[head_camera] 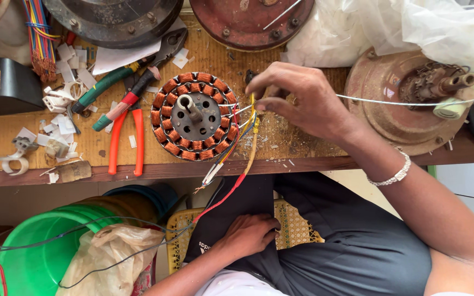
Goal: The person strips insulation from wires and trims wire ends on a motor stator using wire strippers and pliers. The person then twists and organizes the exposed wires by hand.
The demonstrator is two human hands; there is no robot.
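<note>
A round fan stator with copper coils and a centre shaft lies on the wooden bench. My right hand hovers just right of it, fingers pinched on the yellow and white lead wires where they leave the coils. The wires trail off the bench edge; a red wire runs down to my lap. My left hand rests on my dark trousers near the end of that red wire; whether it grips the wire is unclear.
Orange-handled pliers, a green screwdriver and white scraps lie left of the stator. A rusty fan housing with a thin taut wire is at right, a plastic bag behind. A green bucket stands below.
</note>
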